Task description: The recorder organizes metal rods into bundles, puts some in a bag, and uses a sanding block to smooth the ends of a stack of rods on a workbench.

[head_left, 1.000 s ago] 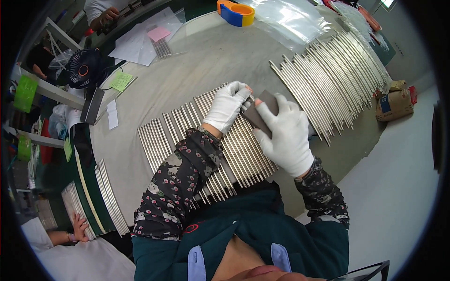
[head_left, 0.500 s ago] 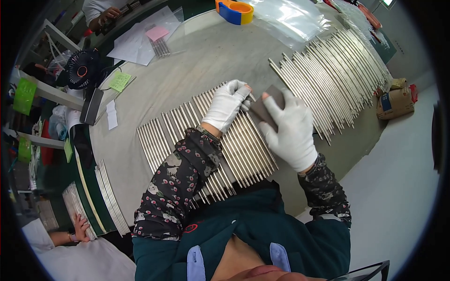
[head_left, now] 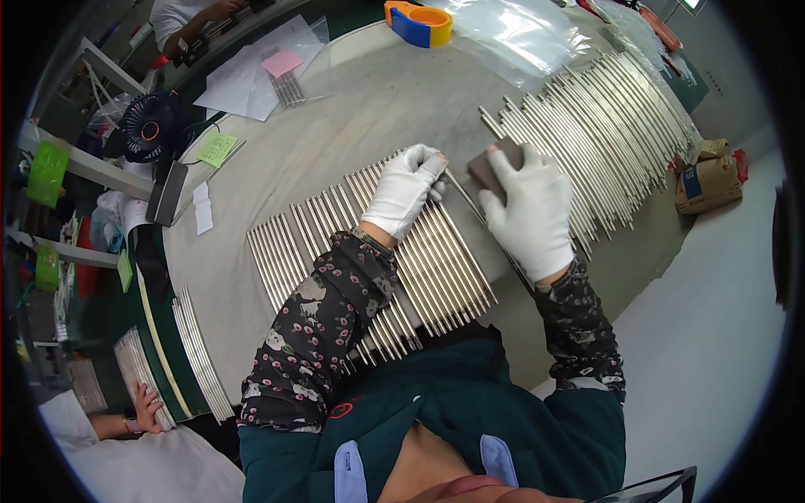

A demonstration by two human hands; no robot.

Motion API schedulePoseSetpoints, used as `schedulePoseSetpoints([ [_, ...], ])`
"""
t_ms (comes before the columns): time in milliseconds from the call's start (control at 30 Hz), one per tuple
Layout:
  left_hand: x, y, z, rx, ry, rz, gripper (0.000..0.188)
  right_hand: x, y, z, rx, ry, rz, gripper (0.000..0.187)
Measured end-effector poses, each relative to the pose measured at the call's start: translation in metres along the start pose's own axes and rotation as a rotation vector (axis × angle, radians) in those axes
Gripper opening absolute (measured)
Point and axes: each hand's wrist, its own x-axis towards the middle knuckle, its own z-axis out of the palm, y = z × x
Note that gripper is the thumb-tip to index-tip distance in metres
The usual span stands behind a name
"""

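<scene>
My left hand (head_left: 407,189), in a white glove with bare fingertips, pinches the upper end of a thin metal rod (head_left: 480,220) that slants down to the right. My right hand (head_left: 537,210), gloved the same way, grips a grey-brown block (head_left: 486,170) that looks like a sanding sponge. The block is just right of the rod; whether they touch I cannot tell. Beneath my left hand and forearm lies a row of shiny metal rods (head_left: 444,268), partly hidden by my sleeve. A larger batch of rods (head_left: 599,138) spreads out beyond my right hand.
Clear plastic bags (head_left: 511,38) and an orange-and-blue tape dispenser (head_left: 419,23) lie at the far side. Papers (head_left: 243,84), a small black fan (head_left: 149,127) and a few rods (head_left: 199,356) are to the left. A co-worker's hand (head_left: 147,408) rests on rods at lower left.
My right hand has moved slightly right and up with the block, exposing more of the slanting rod. My left hand keeps its place.
</scene>
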Motion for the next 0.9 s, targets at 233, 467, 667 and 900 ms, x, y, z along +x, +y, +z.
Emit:
schedulePoseSetpoints([
  [233, 0.001, 0.0, 0.002, 0.035, 0.015, 0.011, 0.016, -0.001, 0.005, 0.004, 0.031, 0.067, -0.076, 0.05],
  [467, 0.001, -0.002, -0.001, 0.074, 0.023, 0.003, 0.017, 0.005, 0.003, 0.009, 0.048, 0.008, 0.008, 0.052],
  [667, 0.005, -0.01, 0.001, 0.07, 0.03, 0.131, 0.017, -0.004, -0.002, 0.011, 0.181, 0.097, -0.244, 0.055],
  [900, 0.008, 0.004, 0.003, 0.051, 0.027, -0.05, 0.017, 0.007, 0.044, 0.01, -0.285, 0.134, -0.05, 0.061],
])
